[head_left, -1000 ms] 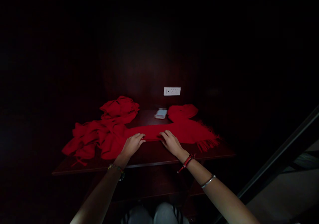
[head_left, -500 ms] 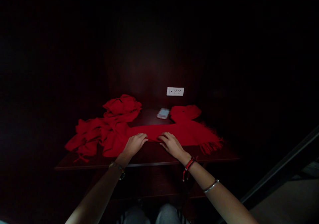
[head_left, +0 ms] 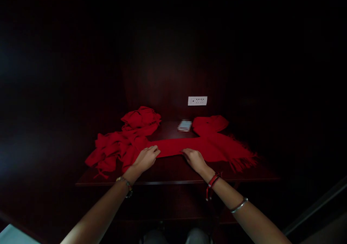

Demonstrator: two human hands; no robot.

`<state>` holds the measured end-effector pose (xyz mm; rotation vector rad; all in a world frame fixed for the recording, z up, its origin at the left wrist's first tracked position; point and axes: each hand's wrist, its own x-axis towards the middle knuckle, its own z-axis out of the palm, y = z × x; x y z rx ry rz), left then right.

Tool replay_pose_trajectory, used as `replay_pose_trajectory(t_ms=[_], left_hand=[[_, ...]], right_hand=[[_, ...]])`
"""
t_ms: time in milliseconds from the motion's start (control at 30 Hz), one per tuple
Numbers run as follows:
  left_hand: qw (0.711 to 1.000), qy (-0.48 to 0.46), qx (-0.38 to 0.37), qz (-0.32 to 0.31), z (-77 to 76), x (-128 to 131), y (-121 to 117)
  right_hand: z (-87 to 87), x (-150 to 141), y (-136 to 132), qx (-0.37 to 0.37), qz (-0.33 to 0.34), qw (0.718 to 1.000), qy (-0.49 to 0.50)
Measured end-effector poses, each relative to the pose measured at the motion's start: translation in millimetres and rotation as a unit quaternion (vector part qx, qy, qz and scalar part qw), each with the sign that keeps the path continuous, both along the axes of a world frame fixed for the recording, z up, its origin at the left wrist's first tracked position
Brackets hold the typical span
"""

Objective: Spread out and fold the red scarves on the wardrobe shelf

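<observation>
Worktop [head_left: 168, 175]: dark, stretching left to right through the lower centre, front edge nearly level in the frame; side limits sinking into blackness.
Red cloth [head_left: 172, 146]: spread on the worktop at mid-frame, just beyond the hands, towards the top of the picture; long axis running left to right, roughly parallel to the worktop's front edge.
Left part: crumpled heap [head_left: 110, 152] left of centre, with a second bunched heap [head_left: 142, 119] above.
Right part: flatter, flaring towards the lower right; folded red piece [head_left: 211, 123] just above.
Joins: one length or several, impossible to tell in such dim light.
Forearms [head_left: 100, 204]: entering from the lower corners, cut off by the bottom of the frame.
Left hand [head_left: 146, 158]: fingers curled at the near edge of the flat band, beside the crumpled heap.
Right hand [head_left: 195, 159]: likewise bent onto that edge, nearer to the fringe [head_left: 241, 161]; neither hand clearly closer to the band.
Hold: pinching the cloth or only pressing on it, impossible to tell; thumbs and fingertips partly hidden.
Pale item [head_left: 185, 125]: above centre, pixelated, unreadable.
</observation>
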<state>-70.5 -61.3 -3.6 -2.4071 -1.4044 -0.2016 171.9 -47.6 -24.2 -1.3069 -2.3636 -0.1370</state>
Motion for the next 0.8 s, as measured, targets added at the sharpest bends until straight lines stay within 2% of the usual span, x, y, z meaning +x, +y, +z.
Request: replay_pose_trajectory(t_ms=[67,167,267,367,467,633,800], left_hand=[[1.0,0.003,-0.002,-0.001,4.4,-16.1,-0.5],[0.999,-0.018,-0.018,-0.023,6.3,-31.3,-0.3],[0.998,-0.044,-0.02,-0.031,3.0,-30.2,0.7],[0.998,-0.052,-0.001,-0.022,-2.7,-22.0,2.1],[0.996,-0.091,0.018,-0.007,-8.4,-19.5,3.8],[0.981,-0.192,0.003,0.012,-12.3,-25.3,6.0],[0.976,-0.211,0.046,-0.005,-11.3,-24.1,6.1]], right_hand=[[-0.1,0.5,1.9,-0.002,0.007,1.0,0.002],[2.7,-4.1,1.7,0.002,0.055,0.998,-0.011],[9.6,-17.7,-1.0,0.02,0.114,0.993,-0.037],[14.9,-35.8,-0.5,0.033,0.144,0.987,-0.056],[11.9,-46.3,7.2,0.026,0.139,0.989,-0.043],[1.3,-41.8,20.7,-0.01,0.11,0.993,0.046],[6.1,-50.1,16.8,0.04,0.149,0.985,0.078]])
